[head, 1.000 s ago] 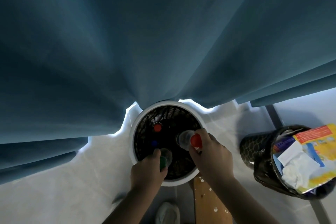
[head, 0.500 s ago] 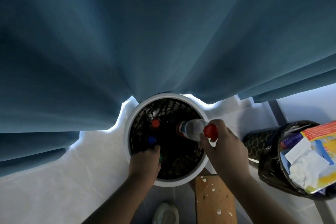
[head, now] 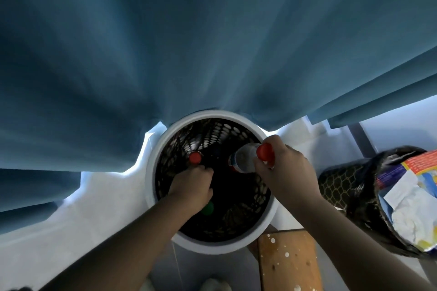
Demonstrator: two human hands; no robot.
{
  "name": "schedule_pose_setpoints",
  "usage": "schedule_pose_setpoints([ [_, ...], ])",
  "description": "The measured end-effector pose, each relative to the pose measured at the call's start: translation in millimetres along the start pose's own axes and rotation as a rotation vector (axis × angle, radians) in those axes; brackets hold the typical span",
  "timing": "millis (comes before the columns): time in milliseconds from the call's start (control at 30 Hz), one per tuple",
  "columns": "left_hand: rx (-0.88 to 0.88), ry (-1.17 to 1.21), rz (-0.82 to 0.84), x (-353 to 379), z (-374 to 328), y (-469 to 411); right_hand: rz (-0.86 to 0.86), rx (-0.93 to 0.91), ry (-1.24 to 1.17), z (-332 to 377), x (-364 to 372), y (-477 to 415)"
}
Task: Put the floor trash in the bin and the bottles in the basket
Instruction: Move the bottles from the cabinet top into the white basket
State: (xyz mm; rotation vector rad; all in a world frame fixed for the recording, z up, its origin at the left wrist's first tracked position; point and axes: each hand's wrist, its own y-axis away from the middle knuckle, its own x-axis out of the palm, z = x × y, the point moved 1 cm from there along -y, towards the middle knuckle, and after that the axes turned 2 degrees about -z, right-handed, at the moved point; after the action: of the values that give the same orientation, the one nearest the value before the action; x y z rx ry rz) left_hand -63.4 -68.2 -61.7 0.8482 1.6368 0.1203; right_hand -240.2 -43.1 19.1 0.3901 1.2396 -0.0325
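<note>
Over the basket (head: 212, 247), head view: R hand (head: 287, 168) pinched a clear bottle (head: 244, 157) by the neck, fingers wrapped just under its red cap (head: 265, 151). Body was angled down toward basket centre, inside the rim. Prob. held by the neck so it drops in base-first. L hand (head: 192, 184) was down inside the basket, fingers curled. Can't tell if they gripped anything, since the palm hid it. Green cap (head: 208, 208) showed just under that wrist and a 2nd red cap (head: 195, 157) just past the knuckles, so other bottles were already in, prob. upright. Bin (head: 350, 186) sat right of the basket, apart, stuffed w/ wrappers (head: 406, 205), so the trash part looked mostly done. Curtain (head: 189, 42) draped onto the basket's far rim.
</note>
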Motion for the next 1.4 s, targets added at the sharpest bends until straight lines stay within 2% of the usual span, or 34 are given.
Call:
schedule_pose_setpoints([
  [167, 0.020, -0.036, 0.040, 22, -24, -28, 0.005, -0.009, 0.029, -2, 19, -8],
  [367, -0.103, -0.043, 0.102, 58, -35, -42, -0.012, -0.058, 0.002, 4, 48, -12],
  [567, -0.072, 0.074, 0.127, 67, -45, -35, 0.052, -0.089, 0.024, 4, 75, -14],
  [667, -0.030, 0.217, 0.199, 73, -44, -28, 0.135, -0.074, 0.043, 3, 87, -16],
  [733, -0.013, 0.292, 0.168, 67, -39, -26, 0.156, -0.052, 0.031, 2, 93, -20],
  [800, -0.001, 0.190, 0.038, 51, -27, -26, 0.154, -0.035, 0.031, 2, 96, -26],
  [900, 0.056, -0.210, -0.224, 27, -4, -32, 0.169, -0.050, 0.112, 3, 98, -33],
  [967, 0.047, -0.341, -0.237, 20, 12, -38, 0.188, -0.040, 0.201, 4, 96, -33],
  [1033, -0.001, -0.333, -0.162, 18, 21, -45, 0.188, -0.029, 0.299, 7, 91, -29],
  [1100, -0.014, -0.307, -0.097, 16, 24, -51, 0.093, -0.098, 0.406, 12, 83, -20],
  [1167, 0.018, -0.299, -0.096, 14, 25, -57, -0.042, -0.315, 0.493, 16, 81, -12],
  [1267, 0.082, -0.354, -0.135, 12, 26, -63, 0.128, -0.679, 0.546, 15, 93, -6],
  [1333, 0.107, -0.385, -0.135, 10, 28, -63, 0.225, -0.737, 0.653, 15, 99, -5],
  [1400, 0.105, -0.416, -0.115, 10, 32, -62, 0.231, -0.736, 0.766, 15, 104, -5],
])
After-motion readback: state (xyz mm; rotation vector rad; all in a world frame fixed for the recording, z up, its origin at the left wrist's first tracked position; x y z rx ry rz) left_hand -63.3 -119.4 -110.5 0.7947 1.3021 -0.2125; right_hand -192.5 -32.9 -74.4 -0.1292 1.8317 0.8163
